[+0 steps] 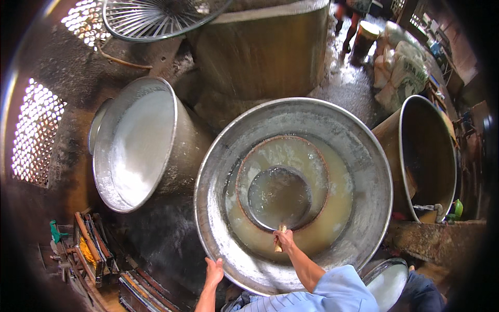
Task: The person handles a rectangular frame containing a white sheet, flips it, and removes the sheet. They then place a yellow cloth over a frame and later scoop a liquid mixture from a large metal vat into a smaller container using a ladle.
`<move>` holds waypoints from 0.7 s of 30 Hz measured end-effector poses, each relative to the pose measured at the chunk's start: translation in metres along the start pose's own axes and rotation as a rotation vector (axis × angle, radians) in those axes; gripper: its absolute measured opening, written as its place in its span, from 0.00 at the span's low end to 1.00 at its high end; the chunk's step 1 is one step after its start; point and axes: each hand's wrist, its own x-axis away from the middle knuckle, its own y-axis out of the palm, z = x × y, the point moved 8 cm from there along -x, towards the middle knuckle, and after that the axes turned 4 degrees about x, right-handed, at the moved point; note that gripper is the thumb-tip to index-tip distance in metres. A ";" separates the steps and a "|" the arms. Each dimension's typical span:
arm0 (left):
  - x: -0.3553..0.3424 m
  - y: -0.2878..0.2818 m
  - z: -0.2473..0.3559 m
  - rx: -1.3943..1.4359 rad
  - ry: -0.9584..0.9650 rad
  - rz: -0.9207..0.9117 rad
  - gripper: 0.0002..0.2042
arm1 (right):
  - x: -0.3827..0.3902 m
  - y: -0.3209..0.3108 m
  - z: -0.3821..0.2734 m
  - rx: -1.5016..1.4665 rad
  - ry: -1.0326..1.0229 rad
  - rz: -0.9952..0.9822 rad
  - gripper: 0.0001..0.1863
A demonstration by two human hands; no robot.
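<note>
A wide metal vat [371,156] stands in front of me, holding cloudy yellowish liquid [340,203]. Within it sits a large ring with a reddish-brown rim [327,177], perhaps a strainer; its lower part is hidden. My right hand [284,239] is closed round the short wooden handle [279,247] of a round metal dipper [310,200]. The dipper's bowl lies inside the ring and has murky liquid in it. At the vat's near-left edge is my left hand [214,270], thumb and fingers apart, with nothing in it. Whether it touches the rim I cannot tell.
To the left, a tall metal vat [174,130] holds whitish liquid. A dark-mouthed vat [403,151] stands at right. Beyond is a big tank [260,57] beside a spoked wheel [166,21]. Wooden frames [88,242] lie lower left, sacks [405,73] far right. A person's legs [353,26] show behind.
</note>
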 end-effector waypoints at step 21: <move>-0.021 0.015 -0.023 0.045 -0.163 -0.018 0.33 | 0.308 0.223 -0.104 0.582 -0.727 0.077 0.19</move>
